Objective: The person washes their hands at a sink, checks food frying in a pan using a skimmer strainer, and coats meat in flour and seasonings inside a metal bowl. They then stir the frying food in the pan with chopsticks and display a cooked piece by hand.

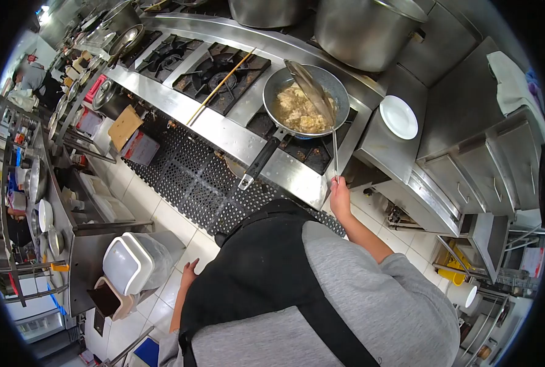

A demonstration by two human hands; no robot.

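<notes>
1. Presently we take the frying pan (270,98) as our landmark; it sits on the stove (294,176), its black handle (264,158) jutting toward the wearer with no hand on it.
2. Inside the pan we note pale, chunky food (302,116) lying in yellowish liquid.
3. Right hand (340,194), on the near side of the pan: fingers wrapped round the thin shaft of a long-handled metal utensil (313,92).
4. That utensil's broad, dark head slants across the pan, above the food. We cannot tell whether it touches food or rim.
5. Left hand (191,269), well apart from the pan, low on its near left: fingers loosely spread beside the black apron (248,260), gripping nothing we can see.
6. Left of the pan we record 1 long yellowish stick (222,87), laid over the stove and reaching its front edge.
7. Right of the pan, 1 white plate (398,117) rests on a steel counter (379,144).
8. Behind the pan stands 1 large steel pot (367,37); a 2nd pot (267,13) is behind and left.
9. Far left of the pan we spot 1 other person (32,76), too small for hand details.
</notes>
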